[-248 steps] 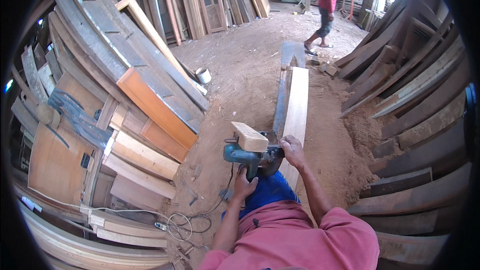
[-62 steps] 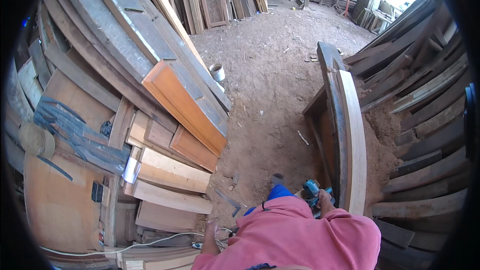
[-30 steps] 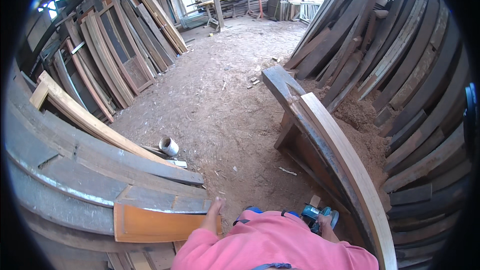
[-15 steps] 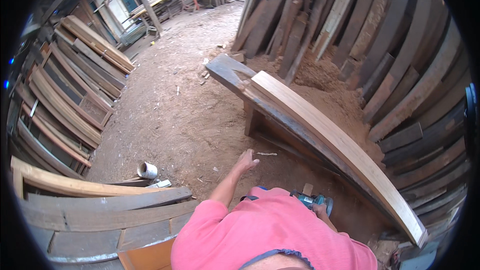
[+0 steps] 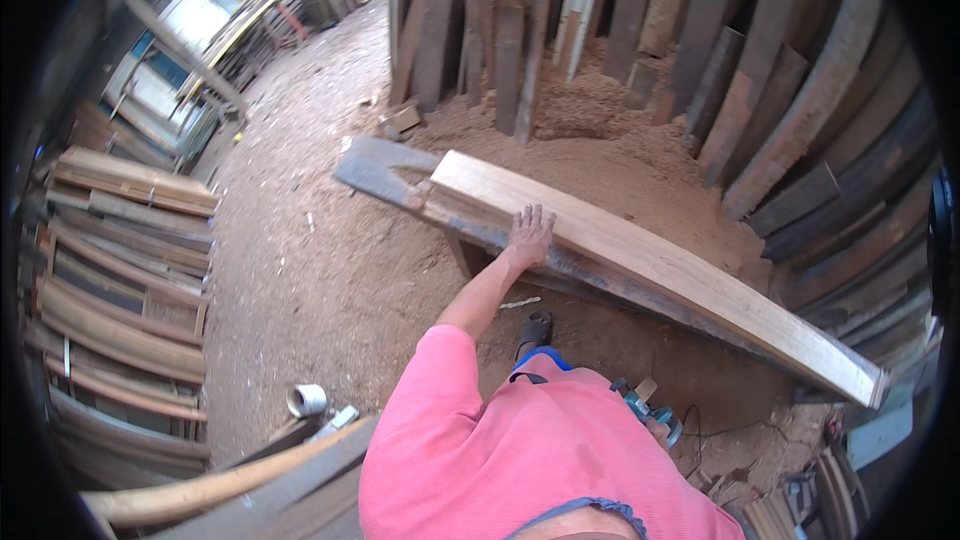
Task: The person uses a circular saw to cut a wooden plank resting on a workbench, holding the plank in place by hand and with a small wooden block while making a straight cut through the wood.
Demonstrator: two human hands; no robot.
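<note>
A long pale timber plank (image 5: pixel 660 258) lies on top of a dark, weathered workbench (image 5: pixel 372 162), slanting from the upper left to the lower right. My left hand (image 5: pixel 531 236) rests on the plank's near edge toward its far left end, fingers spread and pointing away from me. Low at my right side, my right hand (image 5: pixel 657 431) is closed around a teal corded power tool (image 5: pixel 640 404). My torso hides part of this tool, so its exact kind does not show. A tan piece of wood or cardboard sticks up beside it.
Dark boards (image 5: pixel 700 50) lean in a row along the right and far side, above heaped sawdust (image 5: pixel 590 115). Wooden frames (image 5: pixel 130 290) are stacked at the left. A white bucket (image 5: pixel 307 400) stands near the lower left. A black cord (image 5: pixel 735 428) trails on the ground.
My left hand has gone from hanging over the ground to resting on the plank. The view has shifted, and my foot now shows. My right hand still holds the power tool.
</note>
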